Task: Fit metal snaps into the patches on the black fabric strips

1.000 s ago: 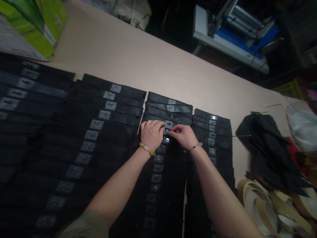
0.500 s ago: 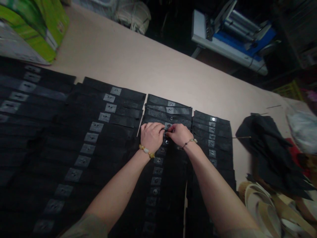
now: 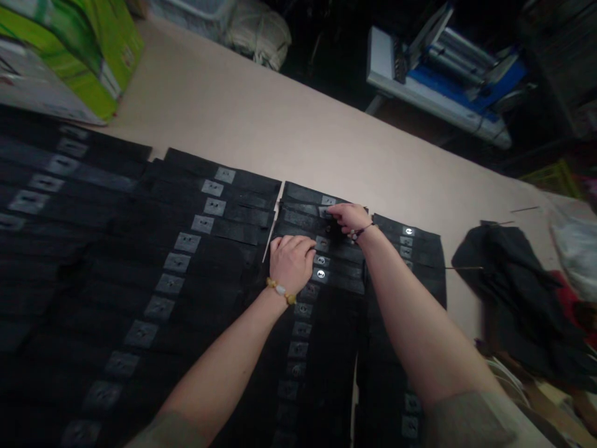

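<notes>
Overlapping black fabric pieces (image 3: 242, 233) lie in columns across the table, each with a small grey patch; some patches carry shiny round metal parts (image 3: 321, 274). My left hand (image 3: 293, 261) rests on the third column, fingers bent, thumb and fingertips beside a grey patch (image 3: 321, 242); whether it pinches anything is hidden. Higher up the same column, my right hand (image 3: 349, 217) touches a patch near the top with its fingertips close together. What those fingertips hold, if anything, is too small to make out.
On the pale table (image 3: 326, 137), a green and white box (image 3: 93, 56) stands at the upper left. Black cloth (image 3: 508, 292) lies at the right near a clear plastic bag (image 3: 578, 249). Behind is a blue machine (image 3: 461, 68) on a white stand.
My right hand has moved up the column, away from my left hand, which stays near the same patches. The metal parts below the hands show more clearly. The view has shifted slightly.
</notes>
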`<act>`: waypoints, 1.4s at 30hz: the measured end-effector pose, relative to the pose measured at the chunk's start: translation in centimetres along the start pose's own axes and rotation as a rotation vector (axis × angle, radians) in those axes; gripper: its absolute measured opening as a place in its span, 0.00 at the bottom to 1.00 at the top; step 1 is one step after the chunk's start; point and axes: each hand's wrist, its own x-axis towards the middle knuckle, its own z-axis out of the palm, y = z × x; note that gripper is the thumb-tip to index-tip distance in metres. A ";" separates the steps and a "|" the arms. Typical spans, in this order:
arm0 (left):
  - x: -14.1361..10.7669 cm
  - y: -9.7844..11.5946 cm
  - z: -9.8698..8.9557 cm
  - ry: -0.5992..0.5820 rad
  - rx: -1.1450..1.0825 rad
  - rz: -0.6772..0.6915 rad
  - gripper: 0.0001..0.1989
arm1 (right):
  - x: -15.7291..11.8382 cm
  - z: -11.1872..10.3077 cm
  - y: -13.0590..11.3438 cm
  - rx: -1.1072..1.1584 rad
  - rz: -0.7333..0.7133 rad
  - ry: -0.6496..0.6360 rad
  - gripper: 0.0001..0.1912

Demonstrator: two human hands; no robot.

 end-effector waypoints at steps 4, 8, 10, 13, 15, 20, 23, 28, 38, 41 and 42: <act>0.0 0.1 -0.1 -0.005 -0.008 -0.007 0.06 | -0.1 0.5 0.7 0.018 -0.014 0.032 0.05; 0.0 0.0 -0.1 0.001 -0.013 -0.002 0.06 | -0.2 0.6 1.2 0.013 -0.056 0.073 0.04; 0.0 0.0 -0.2 -0.002 -0.013 -0.004 0.06 | -0.2 0.7 1.4 0.010 -0.079 0.085 0.05; 0.0 0.1 -0.2 -0.010 -0.012 -0.013 0.06 | 0.1 0.9 1.5 -0.006 -0.098 0.097 0.04; 0.0 0.1 -0.2 -0.012 -0.013 -0.012 0.06 | 0.4 1.0 1.7 -0.027 -0.101 0.111 0.04; 0.0 0.0 -0.2 0.000 -0.020 -0.004 0.06 | 1.1 0.8 2.1 -0.154 -0.156 0.157 0.09; 0.0 0.0 -0.2 0.008 -0.026 -0.002 0.07 | 1.2 0.7 2.2 -0.184 -0.165 0.147 0.09; 0.0 0.0 -0.1 -0.004 -0.010 -0.009 0.06 | 0.9 0.4 1.6 -0.135 -0.086 0.130 0.08; 0.1 0.0 -0.2 -0.012 -0.004 -0.007 0.07 | 1.2 0.3 2.0 -0.144 -0.079 0.147 0.09; 0.1 0.1 -0.2 -0.021 0.000 -0.015 0.07 | 1.2 0.5 2.2 -0.124 -0.097 0.138 0.10; 0.1 0.1 -0.2 -0.024 0.001 -0.018 0.07 | 1.2 0.6 2.2 -0.122 -0.102 0.143 0.10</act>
